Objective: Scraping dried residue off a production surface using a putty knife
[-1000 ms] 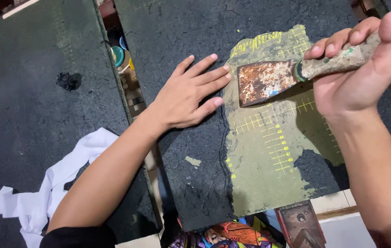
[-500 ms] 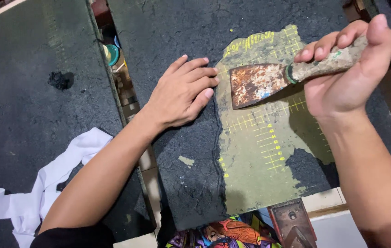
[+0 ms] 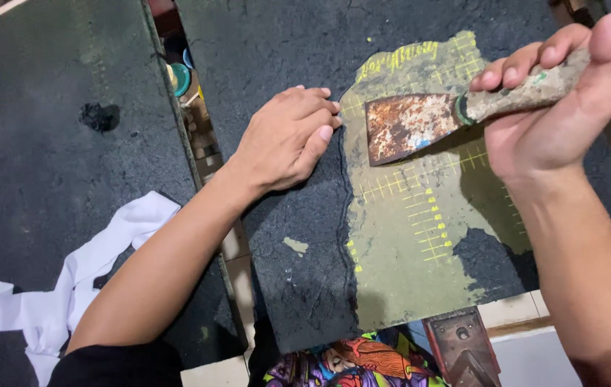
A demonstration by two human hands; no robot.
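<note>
My right hand (image 3: 560, 115) grips the dirty handle of a rusty scraper (image 3: 409, 125), whose blade rests over a bare green patch with yellow grid lines (image 3: 420, 236) on a board coated in a black crusty layer (image 3: 298, 279). My left hand (image 3: 287, 140) lies on the black coating just left of the blade, fingers drawn together and curled at the edge of the coating, fingertips close to the blade's corner. It holds nothing that I can make out.
A second black-coated board (image 3: 54, 143) lies to the left, with a white cloth (image 3: 69, 287) on its near corner. Small tins and lids (image 3: 180, 75) sit in the gap between the boards. A rusty metal bracket (image 3: 460, 347) and colourful fabric (image 3: 341, 362) are at the near edge.
My left hand's fingers have drawn together from a flat spread. The scraper and my right hand have shifted slightly left along the green patch.
</note>
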